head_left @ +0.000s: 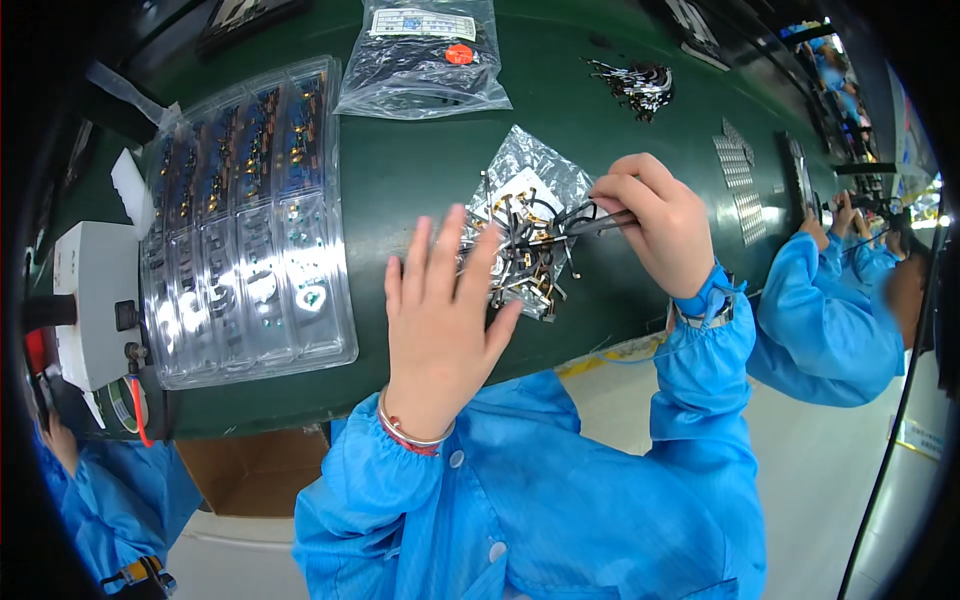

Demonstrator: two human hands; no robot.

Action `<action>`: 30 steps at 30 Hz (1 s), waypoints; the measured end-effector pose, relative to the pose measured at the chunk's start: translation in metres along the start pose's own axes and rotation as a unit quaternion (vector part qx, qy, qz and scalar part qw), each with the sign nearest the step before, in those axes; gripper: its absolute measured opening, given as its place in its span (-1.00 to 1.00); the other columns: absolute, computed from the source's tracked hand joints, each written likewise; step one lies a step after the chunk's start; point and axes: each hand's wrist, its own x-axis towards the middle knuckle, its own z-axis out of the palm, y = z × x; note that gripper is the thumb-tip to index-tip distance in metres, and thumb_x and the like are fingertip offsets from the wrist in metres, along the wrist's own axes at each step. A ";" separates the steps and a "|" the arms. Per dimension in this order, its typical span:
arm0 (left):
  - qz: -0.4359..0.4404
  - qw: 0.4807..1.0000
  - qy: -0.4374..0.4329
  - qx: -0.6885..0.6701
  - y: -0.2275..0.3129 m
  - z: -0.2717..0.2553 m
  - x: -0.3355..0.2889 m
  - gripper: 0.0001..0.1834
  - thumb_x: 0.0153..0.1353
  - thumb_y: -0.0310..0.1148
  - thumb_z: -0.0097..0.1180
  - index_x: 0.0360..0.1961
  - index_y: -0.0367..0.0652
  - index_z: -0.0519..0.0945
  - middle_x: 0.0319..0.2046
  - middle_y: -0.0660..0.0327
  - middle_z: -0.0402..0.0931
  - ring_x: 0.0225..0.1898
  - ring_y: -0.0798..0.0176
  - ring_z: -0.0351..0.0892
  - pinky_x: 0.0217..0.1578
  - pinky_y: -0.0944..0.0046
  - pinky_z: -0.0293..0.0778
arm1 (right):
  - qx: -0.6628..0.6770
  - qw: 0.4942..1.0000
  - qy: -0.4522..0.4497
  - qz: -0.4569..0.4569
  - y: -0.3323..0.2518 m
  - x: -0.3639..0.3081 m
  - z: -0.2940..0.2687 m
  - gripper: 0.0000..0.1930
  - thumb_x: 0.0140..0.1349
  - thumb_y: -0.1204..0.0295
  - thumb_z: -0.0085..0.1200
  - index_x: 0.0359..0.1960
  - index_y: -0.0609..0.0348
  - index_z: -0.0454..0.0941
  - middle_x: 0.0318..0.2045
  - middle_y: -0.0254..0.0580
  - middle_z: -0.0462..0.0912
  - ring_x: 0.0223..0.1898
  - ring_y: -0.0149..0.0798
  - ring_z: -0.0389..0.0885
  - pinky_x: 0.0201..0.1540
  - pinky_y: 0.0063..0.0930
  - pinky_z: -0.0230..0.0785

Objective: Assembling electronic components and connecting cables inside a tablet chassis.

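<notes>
the right hand (pixel 660 225) is pinching tweezers (pixel 600 222), their tips nipping one small flex part from the heap (pixel 525 255) on the silver foil bag (pixel 530 175); the left hand (pixel 440 310) is hovering released, fingers spread, steadying the pile beside the clear compartment tray (pixel 250 220) on the green bench (pixel 420 160).

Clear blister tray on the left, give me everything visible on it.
The tray is a clear, glossy plastic blister sheet, rectangular, lying flat on the green table beside a white box. It is moulded into columns of small pockets. The upper pockets hold dark and orange parts; the lower ones look mostly empty, a few with small green bits. Glare hides finer detail. Neither hand touches it; the left hand is the closer.
</notes>
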 end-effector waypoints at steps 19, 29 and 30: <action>0.100 0.990 -0.072 0.075 0.011 0.022 0.040 -0.11 -0.30 0.05 0.37 0.18 0.36 0.33 0.31 0.09 0.00 0.27 -0.31 -0.05 0.05 -0.47 0.01 | 0.067 0.970 0.231 0.038 0.099 0.000 -0.054 -0.86 0.05 0.69 0.09 -0.35 0.22 0.54 -0.35 -0.26 0.49 -0.44 -0.46 0.39 -0.43 -0.66 0.20; 0.129 0.988 -0.045 0.066 0.033 0.069 0.076 -0.27 -0.10 0.14 0.20 0.15 0.17 0.38 0.25 0.03 0.09 0.27 -0.27 -0.05 0.13 -0.33 -0.01 | -0.055 0.991 0.101 0.066 0.165 0.050 -0.034 -0.76 -0.01 0.59 0.11 -0.25 0.11 0.52 -0.27 -0.22 0.50 -0.26 -0.12 0.54 -0.24 -0.42 0.41; 0.130 0.988 -0.046 0.069 0.036 0.073 0.083 -0.27 -0.08 0.14 0.19 0.16 0.19 0.37 0.26 0.03 0.08 0.27 -0.28 -0.05 0.13 -0.33 0.00 | -0.078 0.991 0.082 0.072 0.174 0.055 -0.032 -0.77 0.01 0.55 0.11 -0.25 0.07 0.52 -0.26 -0.25 0.51 -0.25 -0.11 0.54 -0.24 -0.39 0.41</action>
